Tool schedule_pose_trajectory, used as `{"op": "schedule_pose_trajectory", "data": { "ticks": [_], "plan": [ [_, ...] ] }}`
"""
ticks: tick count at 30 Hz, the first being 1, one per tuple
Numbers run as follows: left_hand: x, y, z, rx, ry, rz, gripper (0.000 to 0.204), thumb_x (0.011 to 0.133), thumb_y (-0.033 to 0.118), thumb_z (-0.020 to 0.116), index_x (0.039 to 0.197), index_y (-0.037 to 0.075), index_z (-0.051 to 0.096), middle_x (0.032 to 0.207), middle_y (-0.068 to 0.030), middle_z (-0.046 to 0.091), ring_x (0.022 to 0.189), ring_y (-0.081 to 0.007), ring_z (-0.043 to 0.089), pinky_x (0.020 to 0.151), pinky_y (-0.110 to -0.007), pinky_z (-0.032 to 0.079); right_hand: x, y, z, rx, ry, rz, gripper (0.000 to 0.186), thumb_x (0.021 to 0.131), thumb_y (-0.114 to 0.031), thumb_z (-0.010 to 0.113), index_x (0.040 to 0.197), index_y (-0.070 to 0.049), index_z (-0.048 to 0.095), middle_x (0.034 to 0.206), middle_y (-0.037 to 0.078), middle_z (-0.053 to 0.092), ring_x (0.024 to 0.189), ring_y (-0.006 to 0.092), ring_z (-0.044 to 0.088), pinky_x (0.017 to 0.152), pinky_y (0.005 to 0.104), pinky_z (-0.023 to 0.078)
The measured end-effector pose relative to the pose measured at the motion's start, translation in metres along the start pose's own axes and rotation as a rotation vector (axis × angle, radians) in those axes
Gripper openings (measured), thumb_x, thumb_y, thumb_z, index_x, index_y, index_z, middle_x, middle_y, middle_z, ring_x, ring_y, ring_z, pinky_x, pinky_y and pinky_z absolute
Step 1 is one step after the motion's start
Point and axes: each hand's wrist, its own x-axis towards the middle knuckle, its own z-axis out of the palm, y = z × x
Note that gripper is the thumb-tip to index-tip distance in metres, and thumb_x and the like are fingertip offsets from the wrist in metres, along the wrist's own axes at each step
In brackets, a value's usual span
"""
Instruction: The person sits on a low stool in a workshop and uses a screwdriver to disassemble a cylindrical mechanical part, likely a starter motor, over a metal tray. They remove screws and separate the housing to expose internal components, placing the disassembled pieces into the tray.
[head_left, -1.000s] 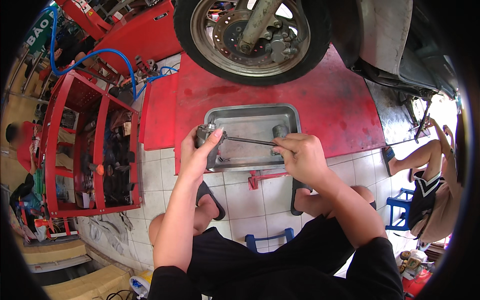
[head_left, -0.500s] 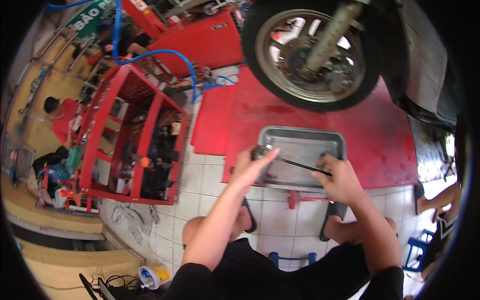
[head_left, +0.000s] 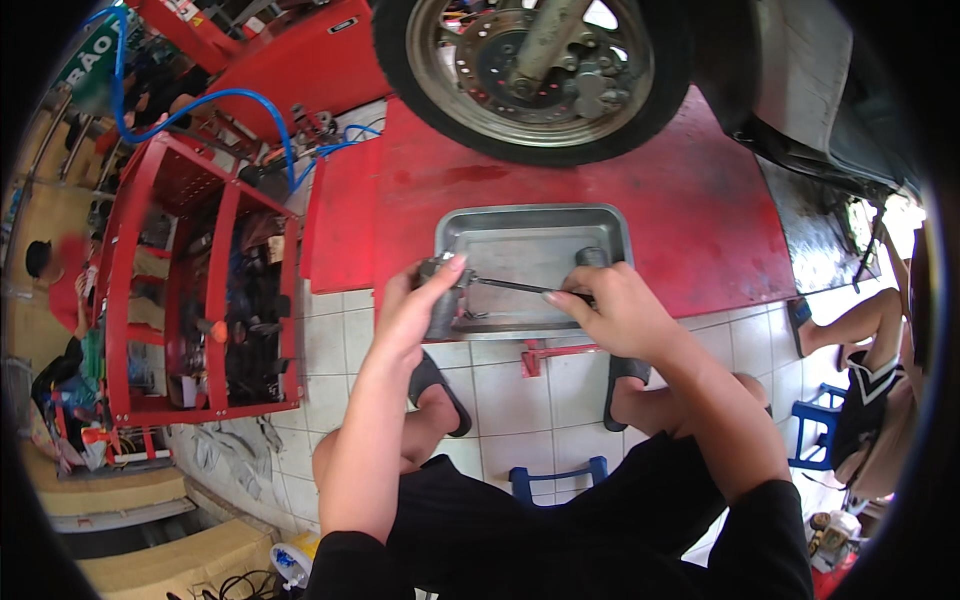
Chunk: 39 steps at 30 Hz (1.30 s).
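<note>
My left hand (head_left: 408, 308) is closed around a dark grey metal part (head_left: 441, 312) with a cylindrical body, held over the left end of a metal tray (head_left: 535, 214). Between the thumb and fingers of my right hand (head_left: 622, 308) is a thin dark rod-like tool (head_left: 520, 287). Its far end reaches the metal part at my left fingers; whether it sits inside is too small to tell. The end in my right hand is hidden. A dark cylindrical piece (head_left: 591, 257) stands in the tray just beyond my right fingers. Small bits lie at the tray's near left.
The tray rests on a red platform (head_left: 700, 230) beneath a motorcycle wheel (head_left: 530, 80). A red tool cart (head_left: 200, 290) stands at left, with a blue hose (head_left: 235, 95) above. Blue stools (head_left: 558, 484) are near me. Another person's leg (head_left: 850, 325) shows at right.
The view has shifted, so the tray, wheel and cart appear farther left and higher. Both hands keep their hold on the part and rod. The rod lies at a slightly flatter angle.
</note>
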Motion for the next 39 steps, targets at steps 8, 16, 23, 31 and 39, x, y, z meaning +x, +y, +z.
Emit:
{"op": "schedule_pose_trajectory", "data": {
  "ticks": [8, 16, 23, 31, 39],
  "plan": [
    [-0.001, 0.003, -0.002, 0.055, 0.058, -0.001, 0.046, 0.087, 0.047, 0.074, 0.098, 0.003, 0.065, 0.081, -0.0082, 0.067, 0.065, -0.0159, 0.064, 0.057, -0.029, 0.050, 0.000, 0.004, 0.009, -0.076, 0.002, 0.006, 0.026, 0.093, -0.023, 0.066, 0.086, 0.002, 0.069, 0.073, 0.021, 0.066, 0.071, 0.0414, 0.063, 0.067, 0.0460, 0.050],
    [0.001, -0.001, -0.009, 0.059, 0.067, -0.004, 0.048, 0.086, 0.050, 0.075, 0.097, 0.004, 0.064, 0.080, -0.0079, 0.067, 0.063, -0.0160, 0.064, 0.056, -0.029, 0.051, 0.004, 0.010, 0.021, 0.066, 0.056, -0.062, 0.021, 0.089, -0.023, 0.070, 0.091, -0.001, 0.070, 0.075, 0.021, 0.069, 0.073, 0.0397, 0.067, 0.069, 0.0462, 0.052],
    [0.003, -0.005, -0.011, 0.083, 0.045, -0.002, 0.050, 0.085, 0.052, 0.075, 0.097, 0.004, 0.064, 0.080, -0.0077, 0.067, 0.063, -0.0155, 0.065, 0.056, -0.028, 0.051, 0.005, -0.003, 0.014, 0.081, -0.035, 0.083, 0.021, 0.092, -0.021, 0.067, 0.089, 0.000, 0.069, 0.075, 0.019, 0.069, 0.075, 0.0412, 0.067, 0.070, 0.0472, 0.052],
    [0.004, -0.005, -0.011, 0.065, 0.074, -0.025, 0.050, 0.085, 0.050, 0.076, 0.097, 0.004, 0.064, 0.079, -0.0077, 0.066, 0.062, -0.0152, 0.063, 0.054, -0.028, 0.050, 0.008, 0.008, 0.022, 0.045, -0.088, 0.140, 0.029, 0.092, -0.028, 0.067, 0.093, 0.001, 0.069, 0.076, 0.022, 0.068, 0.075, 0.0405, 0.067, 0.071, 0.0495, 0.051],
    [0.005, -0.007, -0.012, 0.035, 0.058, -0.027, 0.048, 0.085, 0.047, 0.076, 0.099, 0.003, 0.063, 0.078, -0.0080, 0.065, 0.061, -0.0144, 0.061, 0.052, -0.028, 0.047, 0.009, 0.001, 0.021, 0.134, -0.100, 0.091, 0.027, 0.092, -0.024, 0.066, 0.095, 0.003, 0.068, 0.077, 0.023, 0.069, 0.073, 0.0392, 0.068, 0.070, 0.0473, 0.051]
  ]
}}
